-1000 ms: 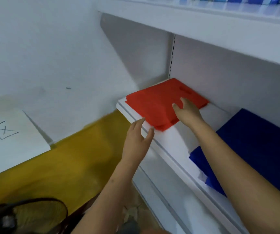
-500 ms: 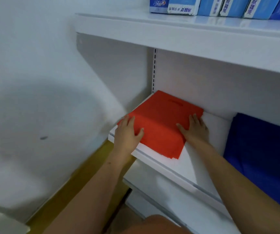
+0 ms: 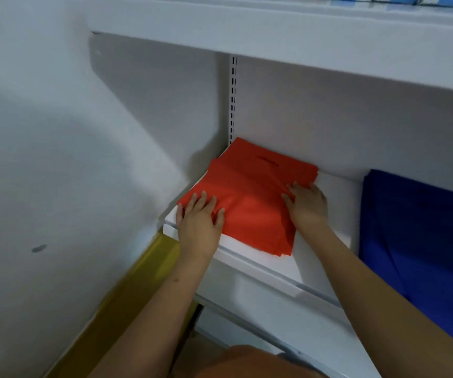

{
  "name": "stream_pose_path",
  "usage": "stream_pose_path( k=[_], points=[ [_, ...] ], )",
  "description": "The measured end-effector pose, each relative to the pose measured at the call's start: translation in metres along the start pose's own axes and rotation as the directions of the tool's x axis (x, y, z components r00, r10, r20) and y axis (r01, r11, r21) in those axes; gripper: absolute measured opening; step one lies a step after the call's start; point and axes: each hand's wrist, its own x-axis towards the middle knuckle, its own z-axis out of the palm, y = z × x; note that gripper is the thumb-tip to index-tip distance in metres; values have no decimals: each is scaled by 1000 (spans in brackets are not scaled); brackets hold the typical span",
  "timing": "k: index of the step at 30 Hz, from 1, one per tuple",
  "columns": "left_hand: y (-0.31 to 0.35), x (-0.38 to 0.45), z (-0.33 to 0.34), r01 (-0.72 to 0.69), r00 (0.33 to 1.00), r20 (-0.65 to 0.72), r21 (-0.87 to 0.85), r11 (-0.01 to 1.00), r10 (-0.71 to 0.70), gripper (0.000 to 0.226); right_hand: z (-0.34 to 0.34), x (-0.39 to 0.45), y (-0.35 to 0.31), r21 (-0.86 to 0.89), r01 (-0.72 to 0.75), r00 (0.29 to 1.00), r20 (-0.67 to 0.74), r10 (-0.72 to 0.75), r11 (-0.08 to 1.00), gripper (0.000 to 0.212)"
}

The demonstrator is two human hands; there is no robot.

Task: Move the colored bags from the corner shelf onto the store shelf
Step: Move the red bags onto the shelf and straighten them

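The stack of red bags point(image 3: 250, 197) lies flat at the left end of the white store shelf point(image 3: 280, 271), its far corner tucked against the back panel just below the slotted upright point(image 3: 233, 99), with the die-cut handle slot facing the rear. The person's left hand point(image 3: 199, 225) rests on the near-left corner with fingers straight and spread, palm down; the right hand point(image 3: 308, 204) lies at the right edge, fingers extended flat against the side of the pile, squaring it. Neither hand curls around anything. These look like thin non-woven or plastic carrier bags: light, limp, and slick against one another, so the near edge already fans out in uneven layers. I would judge they slide apart if lifted by one corner; better to press from above and pinch the whole thickness at two opposite edges. A stack of blue bags point(image 3: 422, 236) sits well to the right, apart from the red.
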Motion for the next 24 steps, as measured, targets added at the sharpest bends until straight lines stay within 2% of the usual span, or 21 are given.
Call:
stream_pose_path(
  k=[3, 5, 7, 9, 12, 17, 21, 24],
  points=[
    [10, 0, -2, -4, 1000, 29, 31, 1000, 3, 43, 2, -6, -6, -8, 41, 999, -29, -42, 999, 40],
    [17, 0, -8, 7, 1000, 21, -65, 998, -6, 40, -2, -12, -5, 91, 85, 995, -60, -80, 992, 38],
    [25, -4, -15, 0, 1000, -18, -216, 976, -3, 39, -12, -23, -3, 203, 152, 977, -176, -117, 967, 36],
    [37, -11, -22, -5, 999, -42, -344, 939, -10, 39, -28, -34, 3, 300, 143, 966, -248, -68, 943, 37],
    [65, -23, -29, -11, 1000, -31, -476, 879, -4, 38, -58, -49, 23, 397, 85, 973, -230, 9, 914, 35],
    [126, -45, -35, -124, 992, -64, -525, 842, 106, 37, -110, -91, 72, 611, -3, 944, -259, 203, 791, 36],
    [187, -74, -33, -255, 962, -60, -549, 796, 267, 35, -148, -139, 130, 586, 37, 867, -422, 266, 809, 35],
    [248, -112, -27, -313, 932, -25, -563, 765, 362, 36, -181, -179, 191, 618, -50, 819, -424, 387, 784, 35]
  ],
)
